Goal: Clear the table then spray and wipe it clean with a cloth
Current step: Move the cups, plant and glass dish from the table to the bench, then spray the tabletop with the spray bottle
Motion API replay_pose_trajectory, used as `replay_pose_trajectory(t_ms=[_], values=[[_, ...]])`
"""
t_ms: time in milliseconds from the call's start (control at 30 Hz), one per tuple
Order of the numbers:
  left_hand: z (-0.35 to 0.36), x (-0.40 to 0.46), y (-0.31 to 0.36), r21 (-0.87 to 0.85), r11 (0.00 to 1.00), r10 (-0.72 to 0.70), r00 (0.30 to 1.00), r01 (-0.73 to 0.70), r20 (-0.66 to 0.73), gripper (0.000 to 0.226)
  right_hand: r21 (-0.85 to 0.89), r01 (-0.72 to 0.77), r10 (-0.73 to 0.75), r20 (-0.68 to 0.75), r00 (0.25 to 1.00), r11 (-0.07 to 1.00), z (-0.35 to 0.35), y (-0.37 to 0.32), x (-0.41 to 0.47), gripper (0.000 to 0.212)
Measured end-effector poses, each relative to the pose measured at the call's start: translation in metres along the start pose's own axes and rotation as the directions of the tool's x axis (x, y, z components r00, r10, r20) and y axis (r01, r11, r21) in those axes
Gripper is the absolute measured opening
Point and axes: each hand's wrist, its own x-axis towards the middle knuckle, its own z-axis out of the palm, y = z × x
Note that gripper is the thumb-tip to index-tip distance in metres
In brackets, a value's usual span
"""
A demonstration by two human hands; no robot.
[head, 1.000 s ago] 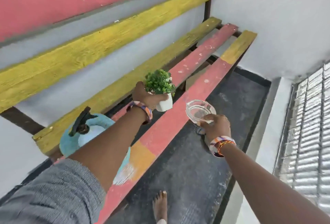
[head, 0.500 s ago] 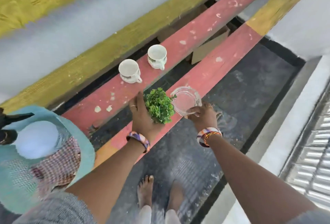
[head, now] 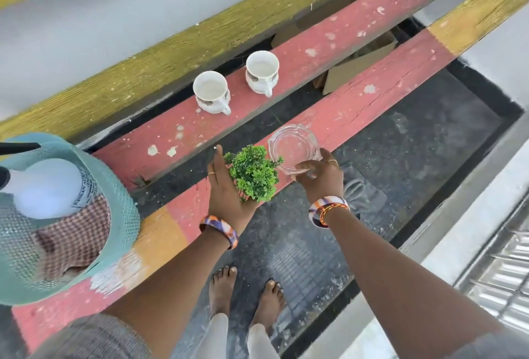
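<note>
The left hand point(head: 229, 187) holds the small plant point(head: 253, 177) and the right hand point(head: 320, 174) grips the glass dish point(head: 293, 148), both just over the near red plank point(head: 372, 95) (the two cups point(head: 211, 95) stand on the far plank).

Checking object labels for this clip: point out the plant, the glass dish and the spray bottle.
plant point(head: 253, 177), head view, on the green leaves
glass dish point(head: 292, 145), head view, on its clear bottom
spray bottle point(head: 47, 188), head view, on its white body
</note>
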Motion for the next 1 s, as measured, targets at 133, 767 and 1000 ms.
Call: replay_pose_trajectory(t_ms=[133,767,1000], values=[[-0.001,-0.004,-0.008,0.014,1.000,-0.001,1.000,0.001,0.009,0.121,0.055,-0.013,0.011,0.038,0.999,0.998,0.001,-0.004,-0.006,0.046],[-0.120,-0.093,-0.012,0.238,0.971,-0.074,0.984,0.034,0.160,0.031,-0.492,0.252,0.166,0.658,0.735,0.834,0.040,-0.099,-0.131,0.031],[-0.215,-0.125,-0.030,0.154,0.987,-0.013,0.984,0.042,-0.180,0.030,-0.246,0.518,-0.269,0.633,0.726,0.819,0.066,-0.209,-0.176,0.014]])
